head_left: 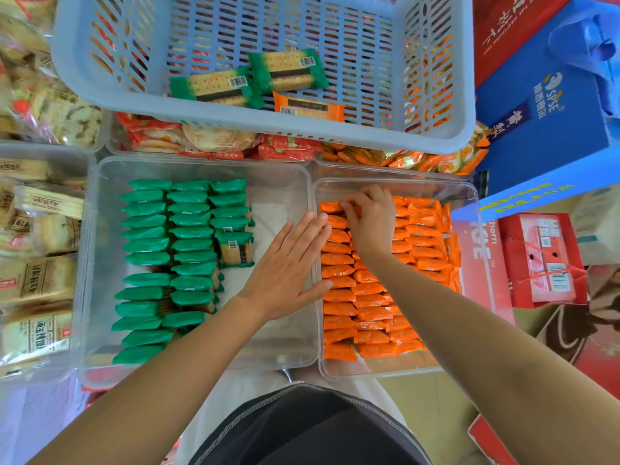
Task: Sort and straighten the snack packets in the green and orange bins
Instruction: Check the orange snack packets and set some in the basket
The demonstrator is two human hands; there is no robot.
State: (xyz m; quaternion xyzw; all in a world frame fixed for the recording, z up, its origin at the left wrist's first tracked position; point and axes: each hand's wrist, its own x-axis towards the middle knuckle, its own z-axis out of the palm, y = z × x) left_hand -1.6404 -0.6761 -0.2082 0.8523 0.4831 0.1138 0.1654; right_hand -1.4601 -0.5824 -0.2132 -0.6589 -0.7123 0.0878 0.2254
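Note:
Two clear bins sit side by side. The left bin (278, 182) holds rows of green snack packets (188, 245) standing on edge, with one green packet (235, 251) lying face up. The right bin (469, 193) is packed with orange snack packets (369, 303). My left hand (288, 266) lies flat with straight fingers, its fingertips pressing on the left column of orange packets over the wall between the bins. My right hand (370, 216) has curled fingers pinching an orange packet (332, 207) at the far left corner of the right bin.
A blue slotted basket (443, 135) behind the bins holds two green packets (288, 70) and one orange packet (310, 107). Biscuit bags (37, 280) fill the left side. A blue gift box (553, 129) and red cartons (543, 260) stand at the right.

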